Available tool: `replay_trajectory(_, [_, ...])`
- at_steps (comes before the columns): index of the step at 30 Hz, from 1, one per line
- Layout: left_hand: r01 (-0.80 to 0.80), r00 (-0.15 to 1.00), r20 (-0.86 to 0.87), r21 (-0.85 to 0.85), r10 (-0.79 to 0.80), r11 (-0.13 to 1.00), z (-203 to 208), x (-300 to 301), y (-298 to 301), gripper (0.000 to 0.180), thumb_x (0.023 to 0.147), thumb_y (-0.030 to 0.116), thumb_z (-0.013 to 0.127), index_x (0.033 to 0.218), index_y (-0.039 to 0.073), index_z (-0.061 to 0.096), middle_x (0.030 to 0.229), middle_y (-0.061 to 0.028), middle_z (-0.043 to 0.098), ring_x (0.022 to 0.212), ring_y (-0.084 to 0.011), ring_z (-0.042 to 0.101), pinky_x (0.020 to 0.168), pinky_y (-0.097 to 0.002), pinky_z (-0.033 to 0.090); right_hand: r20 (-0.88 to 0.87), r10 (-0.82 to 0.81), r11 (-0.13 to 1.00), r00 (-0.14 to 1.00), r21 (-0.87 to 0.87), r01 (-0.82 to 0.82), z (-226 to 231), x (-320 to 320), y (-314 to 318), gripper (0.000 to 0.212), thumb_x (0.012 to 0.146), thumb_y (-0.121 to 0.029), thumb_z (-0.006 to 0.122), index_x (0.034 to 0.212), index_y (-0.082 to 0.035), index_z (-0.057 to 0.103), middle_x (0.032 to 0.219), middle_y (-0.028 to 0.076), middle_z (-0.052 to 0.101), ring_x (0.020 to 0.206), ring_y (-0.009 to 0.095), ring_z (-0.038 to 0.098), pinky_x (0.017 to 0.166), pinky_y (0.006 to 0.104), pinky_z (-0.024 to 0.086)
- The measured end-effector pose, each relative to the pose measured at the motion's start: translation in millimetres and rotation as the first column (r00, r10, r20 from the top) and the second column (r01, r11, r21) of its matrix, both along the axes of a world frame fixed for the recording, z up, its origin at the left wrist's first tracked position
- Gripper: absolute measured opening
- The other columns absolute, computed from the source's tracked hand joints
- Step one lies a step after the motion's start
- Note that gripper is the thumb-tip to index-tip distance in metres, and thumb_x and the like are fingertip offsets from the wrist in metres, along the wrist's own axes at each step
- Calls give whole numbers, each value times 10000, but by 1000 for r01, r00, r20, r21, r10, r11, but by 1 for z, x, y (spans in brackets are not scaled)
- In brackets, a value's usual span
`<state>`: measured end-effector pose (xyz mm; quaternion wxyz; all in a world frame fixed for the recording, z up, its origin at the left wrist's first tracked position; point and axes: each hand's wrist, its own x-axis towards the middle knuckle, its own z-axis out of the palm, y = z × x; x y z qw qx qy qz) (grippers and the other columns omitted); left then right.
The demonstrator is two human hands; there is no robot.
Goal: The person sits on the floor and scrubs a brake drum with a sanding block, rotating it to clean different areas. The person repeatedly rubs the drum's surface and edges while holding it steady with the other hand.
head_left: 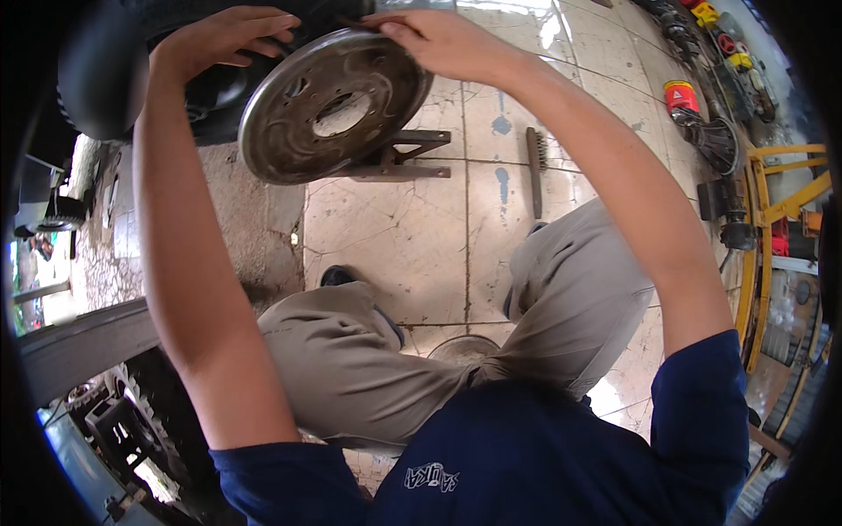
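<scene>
A round, worn metal plate with a large centre hole and smaller bolt holes, like a brake backing plate (276, 131), stands tilted at the top of the view. My right hand (443, 42) is at its upper right rim, thumb and fingers closed over the edge; the far side of the grip is hidden. To the left of the plate, my left hand (230, 35) reaches over dark parts with its fingers stretched and slightly apart, holding nothing I can see. Behind and below the plate, a rusty metal bracket or stand (403, 170) juts out to the right.
A wire brush (535, 171) lies on the tiled floor (386, 237), right of the bracket. Along the right stand a red can (681, 96), axle-like parts (715, 145) and a yellow frame (794, 197). A large dark tyre (145, 408) is at the lower left.
</scene>
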<state>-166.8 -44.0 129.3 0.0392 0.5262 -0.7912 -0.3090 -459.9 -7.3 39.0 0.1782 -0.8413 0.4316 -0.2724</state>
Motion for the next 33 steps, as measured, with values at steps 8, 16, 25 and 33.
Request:
replay_trajectory(8, [-141, 965, -150, 392, 215, 909, -10, 30, -3, 500, 1024, 470, 477, 1237, 46, 638, 1208, -105, 676, 1148, -221, 621, 1012, -365, 458, 86, 97, 995, 992, -41, -94, 15, -2, 4, 351, 1046, -192, 414, 1303, -45, 602, 1164, 236, 670, 1082, 373, 645, 951, 423, 486])
replay_trajectory(16, [-381, 888, -132, 322, 440, 867, -78, 111, 12, 700, 936, 616, 544, 1417, 108, 513, 1378, -100, 586, 1283, -206, 542, 1093, -406, 393, 44, 127, 992, 991, -28, -126, 21, 9, 14, 346, 1034, -185, 430, 1283, -25, 609, 1154, 233, 675, 1058, 383, 647, 937, 433, 495])
replay_trajectory(25, [-543, 766, -53, 480, 640, 689, -142, 168, 35, 517, 895, 530, 642, 1299, 212, 578, 1146, -17, 668, 966, -184, 651, 799, -412, 470, 75, 151, 987, 986, -73, -145, 12, 9, 6, 376, 1032, -270, 420, 1261, -69, 641, 1222, 187, 661, 1094, 381, 633, 962, 452, 507])
replay_trajectory(33, [-538, 807, 72, 497, 586, 680, -151, 159, 35, 557, 950, 538, 543, 1368, 174, 484, 1188, -55, 660, 1032, -208, 653, 876, -455, 487, -195, 73, 993, 978, -79, -90, 28, 1, 24, 402, 1039, -245, 414, 1360, -55, 563, 1358, 158, 595, 1239, 312, 569, 1049, 442, 444])
